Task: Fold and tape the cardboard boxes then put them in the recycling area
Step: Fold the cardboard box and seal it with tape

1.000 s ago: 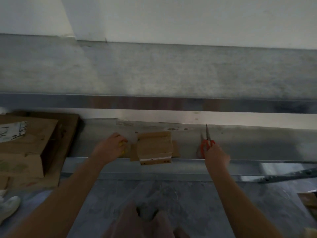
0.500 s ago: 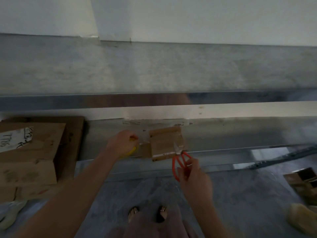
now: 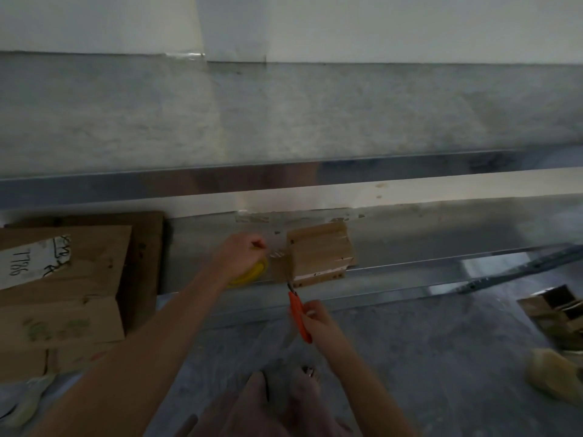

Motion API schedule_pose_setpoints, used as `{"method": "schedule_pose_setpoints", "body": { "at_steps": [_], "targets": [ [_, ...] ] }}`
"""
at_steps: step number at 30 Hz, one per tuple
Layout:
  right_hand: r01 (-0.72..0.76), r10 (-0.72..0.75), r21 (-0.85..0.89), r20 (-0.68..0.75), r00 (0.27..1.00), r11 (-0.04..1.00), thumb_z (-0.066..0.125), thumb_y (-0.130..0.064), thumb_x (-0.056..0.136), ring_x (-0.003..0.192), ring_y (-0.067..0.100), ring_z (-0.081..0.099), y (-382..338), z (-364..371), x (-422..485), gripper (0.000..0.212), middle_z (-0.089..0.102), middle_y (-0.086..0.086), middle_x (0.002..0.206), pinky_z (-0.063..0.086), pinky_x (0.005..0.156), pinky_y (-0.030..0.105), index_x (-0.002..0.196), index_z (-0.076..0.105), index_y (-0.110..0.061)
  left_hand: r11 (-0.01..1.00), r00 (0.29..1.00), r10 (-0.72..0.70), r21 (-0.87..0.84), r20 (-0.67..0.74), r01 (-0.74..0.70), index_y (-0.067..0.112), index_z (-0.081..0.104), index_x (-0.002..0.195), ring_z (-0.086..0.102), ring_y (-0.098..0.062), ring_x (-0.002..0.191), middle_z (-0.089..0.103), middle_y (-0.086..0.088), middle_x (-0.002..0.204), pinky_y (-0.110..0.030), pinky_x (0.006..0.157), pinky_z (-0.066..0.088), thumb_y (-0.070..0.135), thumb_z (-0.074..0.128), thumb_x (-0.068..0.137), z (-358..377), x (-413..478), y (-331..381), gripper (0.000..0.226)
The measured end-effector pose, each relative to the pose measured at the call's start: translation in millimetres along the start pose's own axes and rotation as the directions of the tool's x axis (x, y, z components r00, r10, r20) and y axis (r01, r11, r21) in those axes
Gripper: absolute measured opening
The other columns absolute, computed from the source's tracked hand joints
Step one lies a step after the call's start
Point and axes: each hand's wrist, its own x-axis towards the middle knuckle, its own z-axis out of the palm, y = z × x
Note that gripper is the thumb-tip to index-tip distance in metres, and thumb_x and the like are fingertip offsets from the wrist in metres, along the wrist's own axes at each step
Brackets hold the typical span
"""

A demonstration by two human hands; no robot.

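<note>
Cardboard box (image 3: 318, 253), small and brown, is laid on the metal shelf (image 3: 441, 244) approx. mid-view. Its near edge sits just at the shelf's front lip, w/ a white strip seen along that edge. The left hand (image 3: 243, 255) is placed on the shelf just left of the box, fingers curled round a yellow tape roll (image 3: 254, 274), which is half hidden under the palm. Btwn that hand and the box a short shiny stretch of clear tape (image 3: 277, 254) is glimpsed; whether it is stuck to the box can't be told. The right hand (image 3: 318, 323) is held in front of the shelf, below the box, clamped on orange scissors (image 3: 299, 320). The handles are pressed together and the blade tips are set at the box's near-left corner, touching or almost; too blurred to tell. The hands are kept apart, one to each side of that corner. A stack of bigger cardboard boxes (image 3: 63, 294) is piled at far left, w/ a handwritten white label (image 3: 34, 260) stuck on top. More cardboard (image 3: 558, 310) is seen on the floor (image 3: 441, 357) at right, and bare feet (image 3: 284, 392) at the bottom edge.
</note>
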Motion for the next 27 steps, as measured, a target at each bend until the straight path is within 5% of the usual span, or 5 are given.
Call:
{"method": "schedule_pose_setpoints", "body": {
  "at_steps": [6, 18, 27],
  "targets": [
    [-0.047, 0.047, -0.029, -0.015, 0.999, 0.998, 0.065, -0.056, 0.086, 0.071, 0.01, 0.056, -15.8, 4.0, 8.4, 0.043, 0.06, -0.002, 0.079, 0.044, 0.066, 0.022, 0.109, 0.053, -0.021, 1.0, 1.0, 0.019, -0.009, 0.019, -0.018, 0.041, 0.06, 0.075, 0.054, 0.007, 0.079, 0.06, 0.021, 0.083, -0.016, 0.063, 0.036, 0.031, 0.065, 0.088, -3.9, 1.5, -2.5, 0.017],
    [-0.038, 0.04, -0.068, 0.021, 0.999, 0.997, 0.061, -0.049, 0.092, 0.066, -0.005, 0.058, -6.0, -1.9, 2.9, 0.042, 0.058, -0.013, 0.086, 0.037, 0.047, 0.009, 0.118, 0.048, -0.018, 0.999, 0.998, 0.029, 0.02, 0.051, -0.03, 0.043, 0.057, 0.074, 0.054, 0.005, 0.08, 0.06, 0.02, 0.084, -0.017, 0.064, 0.035, 0.031, 0.062, 0.088, -3.4, 5.8, -7.4, 0.019],
    [-0.007, 0.007, 0.004, 0.011, 1.0, 1.0, 0.063, -0.044, 0.092, 0.045, -0.011, 0.054, -15.9, 1.0, 13.9, 0.031, 0.06, -0.014, 0.064, 0.039, 0.045, 0.005, 0.102, 0.048, -0.02, 0.999, 0.998, 0.043, 0.026, 0.035, -0.044, 0.04, 0.058, 0.073, 0.054, 0.002, 0.08, 0.062, 0.015, 0.086, -0.024, 0.068, 0.04, 0.028, 0.063, 0.088, -2.0, 7.3, -9.3, 0.02]
  ]
}}
